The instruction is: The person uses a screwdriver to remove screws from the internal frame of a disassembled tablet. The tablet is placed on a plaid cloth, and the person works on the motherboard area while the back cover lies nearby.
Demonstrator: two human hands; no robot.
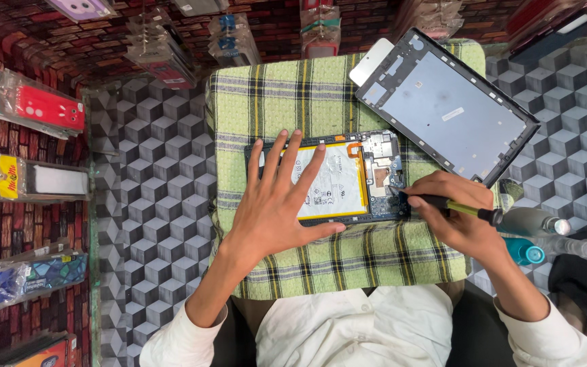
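The green checked cloth (321, 95) looked woven and soft, a little rough, spread over a worktop (151, 170) with a smooth printed cube pattern. The opened tablet (334, 180) showed a matt white battery, while the grey frame (446, 105) beside it looked like dull, smooth metal edged in black plastic.

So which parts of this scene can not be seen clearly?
- Head view: the left hand covers much of the opened tablet.
- The screwdriver tip is too small to make out; the right hand hides its handle.
- The bottles are blurred.
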